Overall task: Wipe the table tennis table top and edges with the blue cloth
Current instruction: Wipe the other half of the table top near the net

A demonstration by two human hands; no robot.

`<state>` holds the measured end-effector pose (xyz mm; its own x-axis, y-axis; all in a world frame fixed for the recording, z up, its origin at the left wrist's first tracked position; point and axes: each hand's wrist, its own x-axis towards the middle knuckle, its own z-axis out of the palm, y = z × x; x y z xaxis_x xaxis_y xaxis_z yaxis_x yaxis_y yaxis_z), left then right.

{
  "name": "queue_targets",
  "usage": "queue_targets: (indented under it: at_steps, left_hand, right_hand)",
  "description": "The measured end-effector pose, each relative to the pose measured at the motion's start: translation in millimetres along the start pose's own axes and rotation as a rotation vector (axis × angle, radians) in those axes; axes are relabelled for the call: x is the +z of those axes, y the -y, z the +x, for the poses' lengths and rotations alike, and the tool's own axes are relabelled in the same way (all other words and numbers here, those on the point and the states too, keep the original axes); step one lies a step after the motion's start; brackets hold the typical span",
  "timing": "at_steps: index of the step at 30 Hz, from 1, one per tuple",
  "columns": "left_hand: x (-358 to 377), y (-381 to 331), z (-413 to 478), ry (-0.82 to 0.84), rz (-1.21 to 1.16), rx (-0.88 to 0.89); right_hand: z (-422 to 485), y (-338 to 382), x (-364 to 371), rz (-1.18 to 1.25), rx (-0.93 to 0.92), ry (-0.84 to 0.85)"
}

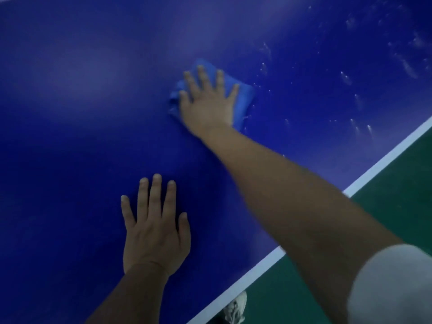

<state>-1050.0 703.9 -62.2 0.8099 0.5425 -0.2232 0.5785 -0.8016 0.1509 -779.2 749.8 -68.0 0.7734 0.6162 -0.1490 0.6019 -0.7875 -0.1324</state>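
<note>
"One table top (93, 113) fills nearly the whole view. Left of my cloth it reads as plain, even blue, and I judge that stretch done or close to it."

"Boundaries?"

"One white edge line (257, 263) runs along the near right side, with green floor (385, 195) beyond it. No other edge is in view, so I cannot tell whether any edge has been wiped."

"State of the hands?"

"Well apart. My right hand (208, 106) is reached out across the top, palm down, fingers straight and spread, pressing the blue cloth (243, 99) against the surface. It presses rather than clutches. My left hand (154, 232) lies nearer to me, flat on bare table with its fingers straight, and holds nothing. I take it for a brace."

"Location of the cloth?"

"Bunched under the right palm, on the table top, in from the white line. Its folds show past the fingers and to either side of the hand."

"Defects noted?"

"Many pale specks (346, 77) lie scattered over the surface, from just right of the cloth out toward the edge line. Droplets or dust, I cannot tell which. In my judgement that stretch is not yet wiped. I'd put the task at partway: the specked area is left, and so are the edges."
</note>
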Motion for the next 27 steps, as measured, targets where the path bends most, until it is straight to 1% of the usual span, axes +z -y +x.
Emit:
queue_targets:
  at_steps: [3,5,6,8,9,10,13,14,15,16,18,19,21,22,24,25,26,27]
  left_hand:
    - [0.3,-0.1,0.1,-0.003,-0.012,0.006]
    - [0.2,0.1,1.0,-0.002,-0.021,0.009]
    - [0.1,-0.5,0.2,0.004,-0.016,0.011]
    - [-0.2,-0.8,-0.6,0.001,-0.014,0.013]
    - [-0.3,-0.7,-0.7,-0.005,-0.009,0.011]
    - [-0.3,-0.7,-0.5,-0.005,-0.001,0.010]
    - [0.7,-0.7,-0.4,-0.005,0.018,0.008]
    - [0.8,-0.8,-0.2,-0.001,0.023,0.009]
    - [0.7,-0.9,-0.4,-0.001,0.023,0.004]
    - [0.3,-1.1,-0.2,-0.004,0.021,-0.003]
    - [-0.8,-1.3,0.1,-0.001,0.014,-0.004]
    - [-0.9,-1.7,0.2,0.001,0.009,-0.001]
    - [-0.6,-1.2,0.0,-0.003,0.006,0.000]
    - [-0.5,-0.9,0.0,-0.007,0.008,-0.002]
    - [-1.4,-1.7,-0.2,-0.008,0.013,0.004]
    - [-1.8,-2.1,-0.4,-0.008,0.012,0.007]
    - [-2.3,-2.3,-0.5,-0.007,0.010,0.005]
    - [-2.9,-2.9,-0.5,-0.007,0.011,0.000]
  right_hand:
    - [-20.6,-96.6,-12.7,0.026,0.293,-0.050]
    - [-47.4,-137.0,-18.8,0.060,0.454,-0.041]
    - [-55.4,-142.2,-19.0,0.064,0.524,-0.027]
    - [-53.5,-119.6,-15.4,0.071,0.602,-0.055]
    - [-48.0,-96.6,-12.6,0.077,0.580,-0.077]
    - [-45.7,-70.0,-8.4,0.080,0.500,-0.076]
    - [-80.7,-1.7,15.1,0.045,0.067,-0.064]
    - [-104.0,0.7,19.3,0.033,-0.031,-0.063]
    - [-125.0,-10.9,21.1,0.026,-0.082,-0.073]
    - [-140.9,-33.3,20.0,0.015,-0.091,-0.078]
    - [-161.5,-93.6,9.9,-0.051,-0.012,-0.063]
    - [-165.8,-128.3,3.3,-0.095,0.061,-0.039]
    - [-163.9,-190.8,-12.7,-0.098,0.287,0.023]
    - [-159.9,-209.9,-18.7,-0.059,0.415,0.016]
    - [-152.8,-212.6,-20.0,0.035,0.635,-0.047]
    - [-152.7,-195.3,-15.7,0.042,0.674,-0.069]
    - [-156.7,-171.0,-8.1,0.020,0.634,-0.081]
    - [-165.5,-143.6,1.8,-0.003,0.510,-0.104]
